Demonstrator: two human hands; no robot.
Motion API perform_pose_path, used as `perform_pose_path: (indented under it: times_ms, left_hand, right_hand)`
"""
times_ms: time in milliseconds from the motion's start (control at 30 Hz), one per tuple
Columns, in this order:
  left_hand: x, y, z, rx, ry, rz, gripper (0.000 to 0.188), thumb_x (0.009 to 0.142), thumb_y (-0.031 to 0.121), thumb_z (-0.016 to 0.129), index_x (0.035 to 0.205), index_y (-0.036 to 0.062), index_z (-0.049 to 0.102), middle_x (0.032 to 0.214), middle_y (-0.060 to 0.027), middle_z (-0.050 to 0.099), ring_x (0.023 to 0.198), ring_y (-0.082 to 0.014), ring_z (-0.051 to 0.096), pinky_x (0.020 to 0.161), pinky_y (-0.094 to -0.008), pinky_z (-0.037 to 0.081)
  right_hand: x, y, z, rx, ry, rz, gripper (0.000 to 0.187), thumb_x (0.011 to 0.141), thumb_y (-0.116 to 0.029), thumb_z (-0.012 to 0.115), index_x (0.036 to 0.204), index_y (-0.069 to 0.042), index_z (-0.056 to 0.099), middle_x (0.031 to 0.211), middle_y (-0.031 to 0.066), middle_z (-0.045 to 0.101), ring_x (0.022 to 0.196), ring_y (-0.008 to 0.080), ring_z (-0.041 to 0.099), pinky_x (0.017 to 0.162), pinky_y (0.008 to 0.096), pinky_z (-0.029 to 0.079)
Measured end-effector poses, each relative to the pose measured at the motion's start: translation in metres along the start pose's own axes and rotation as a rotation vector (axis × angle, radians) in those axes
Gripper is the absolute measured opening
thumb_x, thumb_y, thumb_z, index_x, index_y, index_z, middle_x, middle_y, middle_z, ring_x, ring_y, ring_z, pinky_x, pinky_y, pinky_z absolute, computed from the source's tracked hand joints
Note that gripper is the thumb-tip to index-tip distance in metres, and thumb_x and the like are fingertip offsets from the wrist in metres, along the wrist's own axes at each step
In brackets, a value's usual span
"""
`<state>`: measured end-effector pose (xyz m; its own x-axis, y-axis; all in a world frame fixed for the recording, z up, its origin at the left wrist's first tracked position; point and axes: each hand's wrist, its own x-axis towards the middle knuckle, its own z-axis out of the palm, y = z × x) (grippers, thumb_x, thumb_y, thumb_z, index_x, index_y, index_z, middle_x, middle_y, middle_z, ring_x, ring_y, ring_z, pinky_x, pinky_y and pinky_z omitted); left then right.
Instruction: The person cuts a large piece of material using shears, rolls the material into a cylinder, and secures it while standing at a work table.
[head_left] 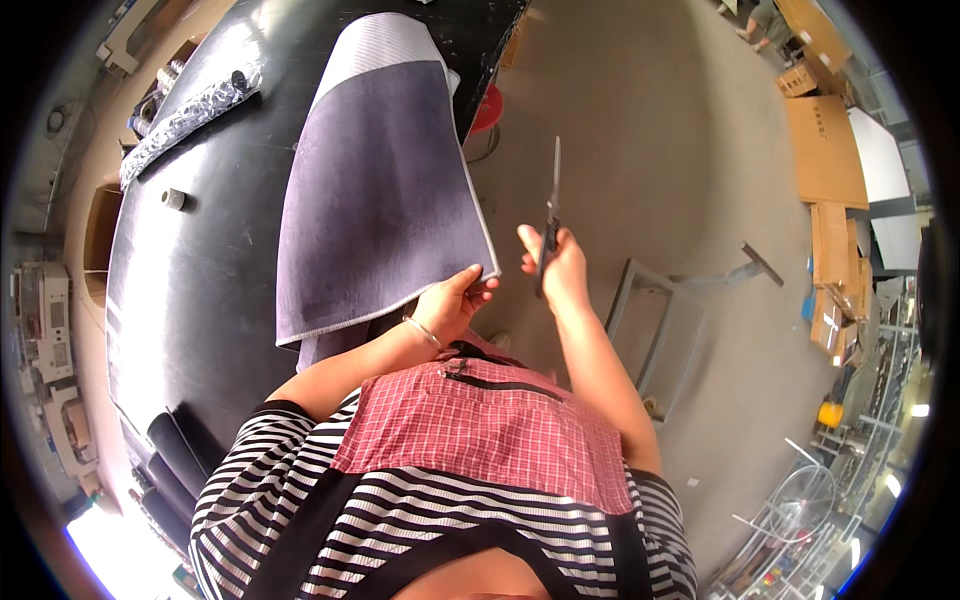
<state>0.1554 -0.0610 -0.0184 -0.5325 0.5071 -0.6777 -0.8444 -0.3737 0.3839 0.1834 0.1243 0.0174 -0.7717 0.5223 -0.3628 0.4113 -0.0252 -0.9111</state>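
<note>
The black table (200, 290) bears most of the grey cloth (380, 180), which lies along its right side. The scissors (551, 222) point away from the person, apart from the cloth; whether their blades (556, 175) are parted, I cannot tell. The right hand (567, 270) is closed around them. The left hand (448, 308) pinches the cloth at its near right corner (492, 274). For careful work, I think, this pinch should hold the corner flat and steady, with the blades well away from the thumb (464, 277).
</note>
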Motion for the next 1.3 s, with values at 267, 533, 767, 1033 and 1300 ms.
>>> perform_pose_path:
  times_ms: [267, 533, 767, 1033, 1300]
  left_hand:
    - [0.024, -0.008, -0.004, -0.035, -0.054, -0.161, 0.014, 0.097, 0.016, 0.068, 0.100, 0.0017, 0.067, 0.095, -0.0059, 0.068, 0.088, -0.0162, 0.064, 0.083, -0.0284, 0.054]
    - [0.038, -0.011, -0.010, -0.108, -0.185, -0.277, 0.014, 0.095, 0.015, 0.071, 0.098, 0.0023, 0.068, 0.093, -0.0052, 0.067, 0.089, -0.0160, 0.062, 0.086, -0.0281, 0.053]
    - [0.039, -0.010, -0.012, -0.118, -0.237, -0.265, 0.016, 0.098, 0.018, 0.067, 0.100, 0.0029, 0.070, 0.092, -0.0026, 0.068, 0.087, -0.0124, 0.061, 0.089, -0.0273, 0.050]
    - [0.042, -0.012, -0.012, -0.091, -0.265, -0.252, 0.017, 0.100, 0.020, 0.064, 0.101, 0.0031, 0.069, 0.093, -0.0024, 0.067, 0.088, -0.0126, 0.059, 0.091, -0.0281, 0.048]
    - [0.043, -0.017, -0.013, -0.071, -0.265, -0.233, 0.018, 0.099, 0.020, 0.064, 0.101, 0.0034, 0.069, 0.093, -0.0026, 0.067, 0.089, -0.0135, 0.057, 0.091, -0.0295, 0.046]
  right_hand:
    - [-0.095, 0.052, -0.030, -0.347, -0.150, 0.122, 0.070, 0.087, -0.066, 0.066, 0.089, 0.003, 0.056, 0.074, 0.0164, 0.062, 0.073, 0.0294, 0.064, 0.069, 0.0395, 0.050]
    - [-0.109, 0.049, -0.017, -0.297, -0.275, 0.301, 0.069, 0.093, -0.066, 0.057, 0.095, 0.002, 0.056, 0.074, 0.0130, 0.063, 0.071, 0.0231, 0.064, 0.066, 0.0362, 0.050]
    - [-0.104, 0.045, -0.009, -0.288, -0.353, 0.315, 0.069, 0.094, -0.067, 0.055, 0.096, 0.001, 0.056, 0.073, 0.0117, 0.062, 0.069, 0.0207, 0.063, 0.064, 0.0350, 0.049]
    - [-0.101, 0.048, -0.008, -0.310, -0.332, 0.299, 0.069, 0.094, -0.067, 0.055, 0.096, 0.002, 0.057, 0.076, 0.0146, 0.062, 0.076, 0.0244, 0.063, 0.071, 0.0369, 0.050]
    - [-0.101, 0.056, -0.010, -0.340, -0.333, 0.291, 0.067, 0.094, -0.065, 0.056, 0.096, 0.003, 0.056, 0.078, 0.0163, 0.061, 0.077, 0.0264, 0.064, 0.071, 0.0380, 0.050]
